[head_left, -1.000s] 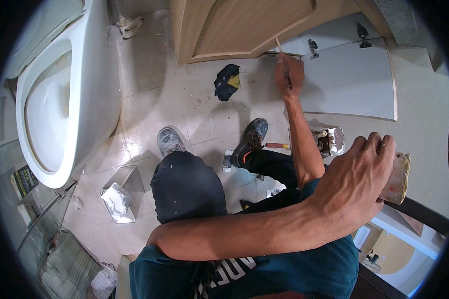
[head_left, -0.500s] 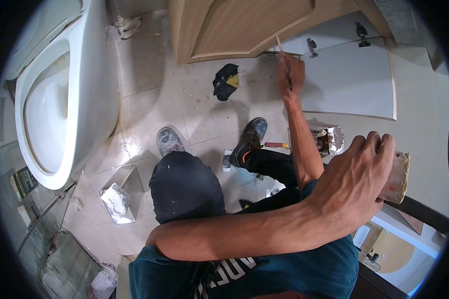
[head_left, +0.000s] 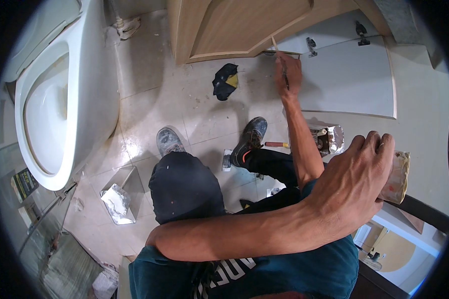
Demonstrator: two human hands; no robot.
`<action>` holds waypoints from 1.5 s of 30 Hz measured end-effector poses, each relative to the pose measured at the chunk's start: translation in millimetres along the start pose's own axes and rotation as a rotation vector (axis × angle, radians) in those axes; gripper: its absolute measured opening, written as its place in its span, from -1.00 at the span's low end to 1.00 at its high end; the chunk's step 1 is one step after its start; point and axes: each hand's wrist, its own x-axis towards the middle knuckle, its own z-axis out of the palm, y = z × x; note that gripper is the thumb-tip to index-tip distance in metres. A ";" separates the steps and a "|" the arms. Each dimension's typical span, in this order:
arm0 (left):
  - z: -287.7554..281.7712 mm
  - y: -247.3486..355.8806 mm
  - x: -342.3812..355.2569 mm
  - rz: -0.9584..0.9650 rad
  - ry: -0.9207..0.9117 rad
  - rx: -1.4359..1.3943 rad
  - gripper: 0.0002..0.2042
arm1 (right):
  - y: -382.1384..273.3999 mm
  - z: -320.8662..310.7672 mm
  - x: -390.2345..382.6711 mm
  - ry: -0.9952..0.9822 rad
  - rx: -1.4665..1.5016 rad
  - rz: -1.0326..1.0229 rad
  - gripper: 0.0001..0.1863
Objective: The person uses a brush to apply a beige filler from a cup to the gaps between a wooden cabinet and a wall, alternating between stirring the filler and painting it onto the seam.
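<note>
My left arm reaches across my body to the right. My left hand (head_left: 356,177) is closed around a small pale, stained container (head_left: 398,177) with a crusty rim. Farther ahead, my right hand (head_left: 288,74) pinches a slim stick-like tool (head_left: 274,44) with a pale end; whether it is a brush I cannot tell. Its pale end is at the lower edge of the wood-coloured cabinet front (head_left: 249,30). Beside my right hand lies the opened white cabinet door (head_left: 354,77), its dark hinges (head_left: 312,46) showing.
A white toilet (head_left: 60,109) stands at the left. On the tiled floor are an open rectangular metal tin (head_left: 122,197), a crumpled black-and-yellow item (head_left: 226,82), a red-handled tool (head_left: 276,144) and a silvery, smeared container (head_left: 332,139) beside my right forearm. My shoes (head_left: 252,137) are below.
My right hand and its slim tool have shifted slightly left and away along the cabinet edge. My left hand with the container stays where it was.
</note>
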 end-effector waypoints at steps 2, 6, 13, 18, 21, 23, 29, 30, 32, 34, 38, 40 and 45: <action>1.4 -0.9 0.5 0.003 0.004 0.001 -0.37 | 0.5 1.2 0.6 -0.007 -0.030 -0.012 -0.77; -0.8 -0.1 0.5 -0.011 -0.008 -0.013 -0.38 | 3.1 -1.6 1.9 0.019 -0.002 0.033 -0.76; 0.0 -0.4 0.7 -0.005 0.004 -0.014 -0.38 | -4.8 0.0 -0.2 -0.002 -0.016 0.039 -0.78; 1.3 -0.5 0.4 0.002 0.010 -0.009 -0.38 | 2.2 0.6 2.0 0.009 -0.021 0.035 -0.78; -0.7 -0.2 0.3 -0.004 0.011 -0.010 -0.37 | 0.2 0.7 2.5 0.001 -0.049 0.033 -0.77; -0.6 -0.2 0.2 -0.003 0.001 0.002 -0.36 | -2.0 1.3 1.4 0.005 -0.040 0.025 -0.77; -0.9 0.1 0.0 -0.002 0.010 0.007 -0.35 | -3.9 -2.5 2.7 -0.018 -0.059 0.086 -0.76; -1.9 0.3 0.2 -0.004 0.010 0.007 -0.35 | -6.3 -1.9 2.7 -0.018 -0.042 0.102 -0.75; -0.8 0.7 -0.6 0.000 0.016 0.006 -0.35 | -5.1 0.2 1.8 -0.012 -0.039 0.072 -0.75; 0.5 0.5 -0.7 0.005 0.010 0.004 -0.34 | 0.4 1.5 1.8 -0.009 -0.061 0.056 -0.76; 1.0 -1.3 0.3 -0.006 -0.006 0.015 -0.34 | 0.3 1.2 5.0 0.036 -0.057 0.090 -0.77; -0.6 -0.8 0.2 -0.012 -0.003 0.012 -0.34 | -4.5 -1.6 5.2 0.041 -0.043 0.105 -0.77; -0.6 0.8 -0.3 0.002 -0.014 -0.007 -0.33 | -3.7 -5.0 4.4 0.005 -0.037 0.058 -0.77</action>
